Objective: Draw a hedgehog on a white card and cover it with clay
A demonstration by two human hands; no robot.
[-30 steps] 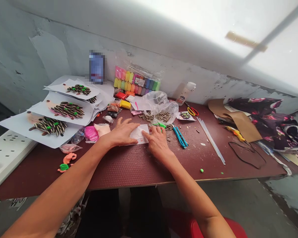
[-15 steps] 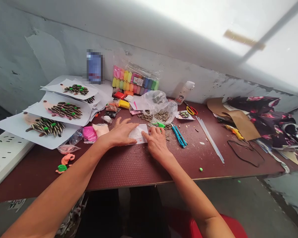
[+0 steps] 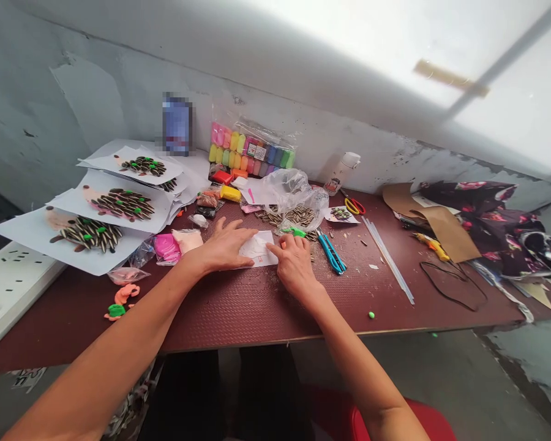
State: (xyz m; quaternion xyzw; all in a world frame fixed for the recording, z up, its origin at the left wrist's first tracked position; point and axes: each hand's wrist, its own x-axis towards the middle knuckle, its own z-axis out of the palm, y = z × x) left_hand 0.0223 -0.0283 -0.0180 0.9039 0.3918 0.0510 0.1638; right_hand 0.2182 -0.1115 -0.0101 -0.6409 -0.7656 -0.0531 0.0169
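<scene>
A small white paper sheet (image 3: pixel 259 250) with a faint drawing and an orange mark lies on the dark red table. From its left side my left hand (image 3: pixel 223 246) rests on it, open, with fingers spread. My right hand (image 3: pixel 297 263) is at the right edge, its thumb touching the paper and its other fingers curled; what they hold, if anything, is hidden. Bright green clay (image 3: pixel 296 232) shows just beyond those fingertips. Behind it, striped sunflower seeds (image 3: pixel 300 215) lie in a heap by a clear plastic bag (image 3: pixel 288 187). A blue utility knife (image 3: pixel 331 252) is right of that hand.
Hedgehog pictures covered in seeds (image 3: pixel 92 234) are stacked at left. Pink clay (image 3: pixel 167 248) and a yellow clay block (image 3: pixel 230 193) lie nearby. A multicoloured clay pack (image 3: pixel 252 147) leans on the wall. Scissors (image 3: pixel 354 205), clear glue sticks (image 3: pixel 389 260) and a glue gun (image 3: pixel 434 245) are at right.
My right hand has shifted slightly to the right, uncovering more of the paper's right side. My left hand stays on the paper, fingers spread.
</scene>
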